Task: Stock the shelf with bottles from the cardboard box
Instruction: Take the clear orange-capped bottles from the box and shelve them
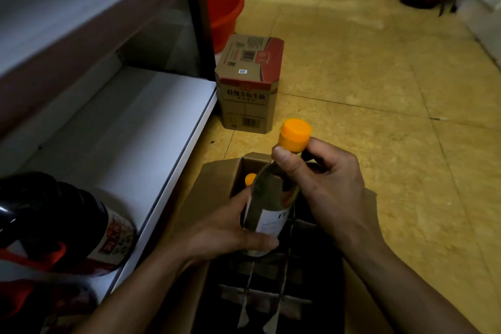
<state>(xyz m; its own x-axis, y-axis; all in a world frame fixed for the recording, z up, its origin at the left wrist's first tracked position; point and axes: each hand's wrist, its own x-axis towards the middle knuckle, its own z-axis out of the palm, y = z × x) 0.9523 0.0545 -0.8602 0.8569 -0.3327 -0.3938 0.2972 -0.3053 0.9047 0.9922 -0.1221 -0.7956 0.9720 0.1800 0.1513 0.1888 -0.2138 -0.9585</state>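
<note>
1. The bottle (271, 206) is in the air above the open cardboard box (214, 187), over its far end, tilted a little, with its orange cap (295, 134) pointing up and away.
2. The right hand (333, 187) holds the neck just under the cap, with thumb and fingers curled around it.
3. The left hand (225, 230) grips the lower body of the bottle, with the thumb across the label.
4. Inside the box, cardboard dividers (284, 279) make compartments. A second orange cap (250, 179) shows in the far left one.
5. The lower shelf (130, 130) is to the left of the box. A large dark bottle (54, 222) stands at its near end.
6. A closed carton (249, 84) stands on the floor beside the shelf's far corner, with a red bucket (222, 8) behind it.
</note>
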